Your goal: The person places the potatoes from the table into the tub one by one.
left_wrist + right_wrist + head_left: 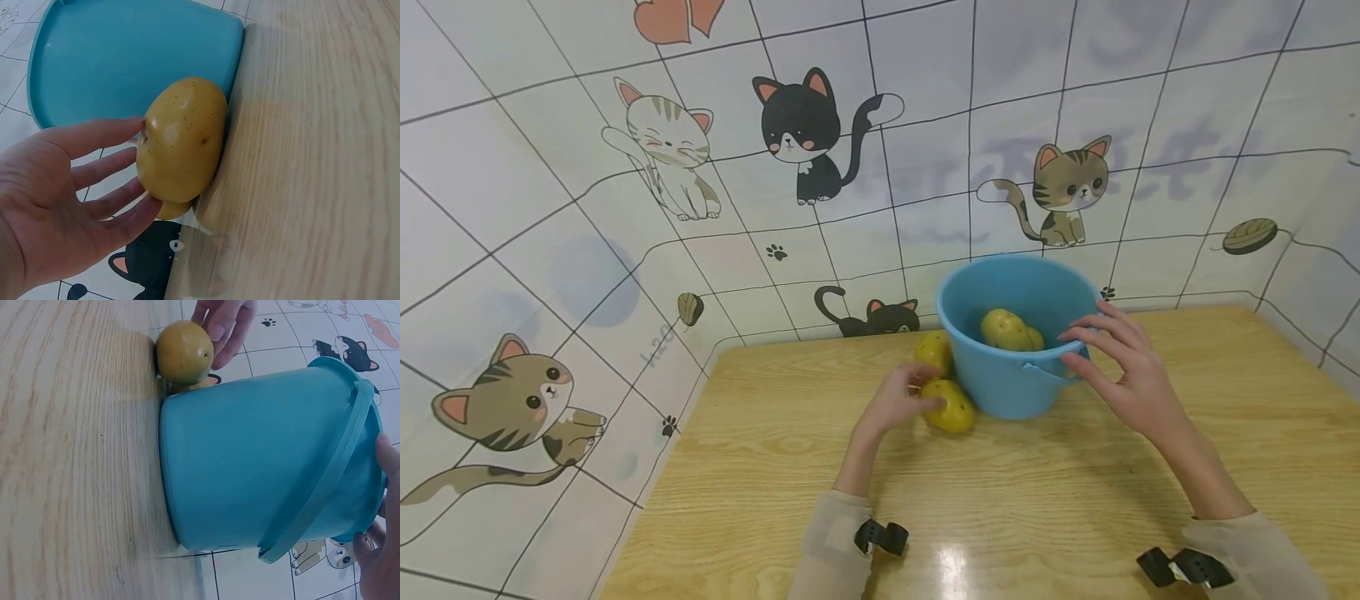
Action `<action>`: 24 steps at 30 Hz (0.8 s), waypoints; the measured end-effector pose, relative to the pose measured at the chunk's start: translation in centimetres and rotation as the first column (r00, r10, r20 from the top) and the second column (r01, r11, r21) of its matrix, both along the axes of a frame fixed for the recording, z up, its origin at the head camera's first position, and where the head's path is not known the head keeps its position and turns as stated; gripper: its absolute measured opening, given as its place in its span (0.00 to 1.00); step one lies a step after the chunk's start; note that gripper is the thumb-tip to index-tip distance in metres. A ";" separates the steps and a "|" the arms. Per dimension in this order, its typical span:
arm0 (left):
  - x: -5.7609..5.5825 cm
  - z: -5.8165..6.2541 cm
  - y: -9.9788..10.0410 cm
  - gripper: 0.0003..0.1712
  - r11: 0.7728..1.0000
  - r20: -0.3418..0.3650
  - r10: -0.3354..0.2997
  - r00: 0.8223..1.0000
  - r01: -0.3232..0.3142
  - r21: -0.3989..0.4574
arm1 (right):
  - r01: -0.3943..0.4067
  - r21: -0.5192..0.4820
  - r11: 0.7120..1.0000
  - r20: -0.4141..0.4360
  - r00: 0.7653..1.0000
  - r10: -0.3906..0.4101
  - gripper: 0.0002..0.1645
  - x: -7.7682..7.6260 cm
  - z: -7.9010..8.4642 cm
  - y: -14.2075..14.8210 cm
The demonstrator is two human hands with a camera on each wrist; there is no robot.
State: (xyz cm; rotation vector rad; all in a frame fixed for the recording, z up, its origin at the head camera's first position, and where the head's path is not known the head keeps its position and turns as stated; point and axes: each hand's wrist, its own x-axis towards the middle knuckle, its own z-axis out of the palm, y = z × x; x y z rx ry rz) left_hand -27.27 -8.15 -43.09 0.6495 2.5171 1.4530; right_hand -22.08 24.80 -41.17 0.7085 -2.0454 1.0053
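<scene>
A light-blue bucket (1007, 387) stands upright on the table with potatoes (1006, 330) inside. Two more potatoes lie against its left side: a nearer potato (182, 140) and a farther potato (933, 350), mostly hidden in the left wrist view. My left hand (901, 398) is at the nearer potato, its loosely bent fingers and thumb touching the edge without closing round it. At the bucket's right side, my right hand (1123, 367) holds the rim, fingers over the edge and thumb outside. The bucket's handle (325, 481) hangs down its near side.
The wooden table (760, 467) reaches the wall behind the bucket. That wall (925, 233) carries a grid pattern with cartoon cats, and the bucket stands close to it. A black strap device (882, 537) is on each sleeve.
</scene>
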 end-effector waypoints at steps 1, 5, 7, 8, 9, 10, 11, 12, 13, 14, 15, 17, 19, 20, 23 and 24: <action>-0.1 -0.1 -0.1 0.28 1.000 -0.002 -0.002 1.000 0.002 -0.010 | -0.001 0.001 1.000 -0.002 1.000 0.001 0.12 0.0 0.0 0.0; -0.2 -0.2 -0.3 0.30 0.998 -0.038 -0.036 0.999 0.034 -0.056 | -0.006 0.000 1.000 -0.010 1.000 0.006 0.12 -0.1 0.0 0.0; -0.3 -0.3 -0.4 0.31 0.995 -0.050 -0.065 0.997 0.062 -0.072 | -0.009 -0.003 1.000 -0.015 1.000 0.009 0.12 -0.1 -0.1 0.0; -0.3 -0.3 -0.4 0.31 0.994 -0.054 -0.082 0.995 0.078 -0.078 | -0.009 -0.003 1.000 -0.014 1.000 0.009 0.12 -0.1 -0.1 0.0; -0.4 -0.3 -0.3 0.31 0.992 -0.052 -0.098 0.994 0.094 -0.083 | -0.010 -0.004 1.000 -0.016 1.000 0.010 0.12 -0.1 -0.1 0.0; -0.4 -0.3 -0.3 0.31 0.990 -0.048 -0.107 0.993 0.103 -0.092 | -0.011 -0.004 1.000 -0.018 1.000 0.011 0.13 -0.1 -0.1 0.0; -0.4 -0.3 -0.3 0.32 0.989 -0.040 -0.115 0.993 0.111 -0.098 | -0.010 -0.004 1.000 -0.017 1.000 0.010 0.13 -0.1 -0.1 0.0; -0.4 -0.3 -0.3 0.33 0.988 -0.028 -0.118 0.993 0.115 -0.101 | -0.010 -0.003 1.000 -0.017 1.000 0.010 0.13 -0.1 -0.1 0.0; -0.3 -0.3 -0.2 0.34 0.988 -0.013 -0.117 0.993 0.115 -0.107 | -0.010 -0.003 1.000 -0.018 1.000 0.010 0.13 -0.1 -0.1 0.0; -0.3 -0.3 -0.2 0.36 0.988 0.006 -0.112 0.994 0.112 -0.111 | -0.010 -0.001 1.000 -0.016 1.000 0.010 0.14 -0.1 -0.1 0.1; -0.2 -0.4 -0.1 0.37 0.988 0.026 -0.102 0.994 0.104 -0.114 | -0.010 -0.002 1.000 -0.018 1.000 0.010 0.14 -0.1 -0.1 0.1; -0.1 -0.5 -0.1 0.40 0.990 0.069 -0.081 0.994 0.088 -0.110 | -0.008 0.000 1.000 -0.018 1.000 0.008 0.14 -0.1 -0.1 0.1; 0.0 -0.6 0.0 0.43 0.992 0.101 -0.063 0.993 0.074 -0.103 | -0.007 0.003 1.000 -0.022 1.000 0.007 0.15 -0.2 -0.1 0.0; 0.0 -0.6 0.0 0.43 0.992 0.106 -0.060 0.993 0.070 -0.100 | -0.005 0.004 1.000 -0.022 1.000 0.005 0.15 -0.2 -0.1 0.0; 0.0 -0.7 0.0 0.45 0.991 0.095 -0.063 0.994 0.073 -0.111 | -0.007 0.003 1.000 -0.028 1.000 0.007 0.15 -0.2 -0.1 0.0; 0.0 -0.7 0.1 0.45 0.990 0.086 -0.064 0.994 0.074 -0.123 | -0.007 0.005 1.000 -0.027 1.000 0.007 0.16 -0.2 -0.1 0.0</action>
